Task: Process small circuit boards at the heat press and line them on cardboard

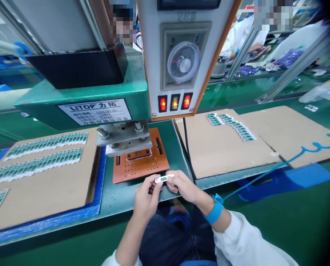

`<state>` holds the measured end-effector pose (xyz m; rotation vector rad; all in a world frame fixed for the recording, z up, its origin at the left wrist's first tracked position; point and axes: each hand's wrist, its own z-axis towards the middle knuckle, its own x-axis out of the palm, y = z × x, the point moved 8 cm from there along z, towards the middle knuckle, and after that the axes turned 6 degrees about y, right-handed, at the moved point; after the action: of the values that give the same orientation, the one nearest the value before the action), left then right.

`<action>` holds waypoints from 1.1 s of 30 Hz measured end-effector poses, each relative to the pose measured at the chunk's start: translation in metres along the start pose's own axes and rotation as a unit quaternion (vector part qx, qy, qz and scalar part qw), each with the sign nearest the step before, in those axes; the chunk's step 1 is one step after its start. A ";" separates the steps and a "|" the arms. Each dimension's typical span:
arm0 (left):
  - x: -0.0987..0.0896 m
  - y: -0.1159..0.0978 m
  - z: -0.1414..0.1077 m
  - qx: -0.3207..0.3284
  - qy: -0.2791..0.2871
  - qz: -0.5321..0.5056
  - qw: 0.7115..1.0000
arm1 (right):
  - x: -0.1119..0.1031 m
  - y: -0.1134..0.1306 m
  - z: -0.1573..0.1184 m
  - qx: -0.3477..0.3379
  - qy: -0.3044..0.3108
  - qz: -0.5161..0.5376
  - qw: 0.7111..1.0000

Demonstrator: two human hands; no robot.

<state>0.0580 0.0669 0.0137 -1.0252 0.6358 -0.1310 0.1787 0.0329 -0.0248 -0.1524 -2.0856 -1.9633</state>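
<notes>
A small white piece with a dark window (164, 178) is held between both hands, just off the front edge of the orange perforated plate (137, 168). My left hand (148, 194) pinches its left end between thumb and fingers. My right hand (181, 184), with a blue strap (214, 210) on the wrist, grips its right end. Above the plate hangs the metal head (126, 138) of a green press (98, 96); no part is visible between them. Rows of green and white pieces (37, 164) lie on the left cardboard (51, 188).
On the right cardboard (220, 147) lie more green and white pieces (238, 127). A control box (184, 59) with lit switches rises behind the plate. A black cable (187, 147) and a coiled blue cord (264, 171) run on the right. Another person's hands (259, 50) show behind.
</notes>
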 end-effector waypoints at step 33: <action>-0.005 0.013 -0.002 -0.090 -0.019 -0.011 0.996 | 0.009 0.045 -0.040 -0.299 -0.258 -0.445 0.804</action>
<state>0.0505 0.0740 0.0043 -1.2065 0.6096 -0.0728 0.1868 -0.0048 0.0226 0.2712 -1.8689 -3.4708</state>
